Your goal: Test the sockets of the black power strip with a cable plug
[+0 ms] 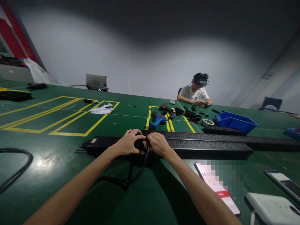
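Observation:
Two long black power strips lie side by side across the green table, their faces lined with sockets and small red parts. My left hand grips the near strip left of its sockets, with thumb and fingers curled around the black body. Close against it, my right hand is closed on a black cable where it meets the strip. From there the cable hangs toward me and bends left across the table. The fingers hide the exact joint between cable and strip.
Beyond the strips lie a blue cordless drill, black parts, a tape roll and a blue bin. Phones rest at the near right. White cloth lies far left. Another person sits across the table.

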`<state>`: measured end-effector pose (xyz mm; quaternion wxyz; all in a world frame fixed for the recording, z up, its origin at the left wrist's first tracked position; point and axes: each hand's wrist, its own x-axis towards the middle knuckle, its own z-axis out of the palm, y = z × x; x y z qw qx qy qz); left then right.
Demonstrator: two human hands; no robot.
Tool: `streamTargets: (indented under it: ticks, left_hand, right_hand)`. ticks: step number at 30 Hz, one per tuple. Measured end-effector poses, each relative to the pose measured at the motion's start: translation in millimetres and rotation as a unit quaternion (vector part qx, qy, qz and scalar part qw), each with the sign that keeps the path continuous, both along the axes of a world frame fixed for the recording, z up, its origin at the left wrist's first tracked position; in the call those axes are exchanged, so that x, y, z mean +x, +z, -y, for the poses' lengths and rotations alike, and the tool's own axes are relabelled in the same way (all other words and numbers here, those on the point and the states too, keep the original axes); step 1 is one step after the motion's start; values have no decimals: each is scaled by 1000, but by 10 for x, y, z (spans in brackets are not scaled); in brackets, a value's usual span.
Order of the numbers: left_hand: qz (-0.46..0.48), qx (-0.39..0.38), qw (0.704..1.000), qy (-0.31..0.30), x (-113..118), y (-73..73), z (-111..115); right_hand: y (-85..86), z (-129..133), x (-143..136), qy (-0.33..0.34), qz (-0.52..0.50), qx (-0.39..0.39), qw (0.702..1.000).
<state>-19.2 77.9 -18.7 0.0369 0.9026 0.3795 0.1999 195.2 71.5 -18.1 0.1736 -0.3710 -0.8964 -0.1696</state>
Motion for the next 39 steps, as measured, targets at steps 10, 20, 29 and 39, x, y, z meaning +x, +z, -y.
streamTargets:
  ticks: [10, 20, 29, 39]
  left_hand:
    - [-5, -2, 1000, 0, -4, -22, -18]
    - [3, -4, 1000, -2, 5, 25, 17]
    - [12, -5, 1000, -3, 12, 6, 10]
    - [0, -4, 1000, -2, 6, 42, 38]
  right_hand:
    - [-48, -17, 16, 6, -6, 39, 999]
    - [111, 37, -13, -41, 8, -32, 999]
    - [58, 12, 5, -40, -18, -70, 997]
    - [42, 152, 94, -39, -182, -22, 982]
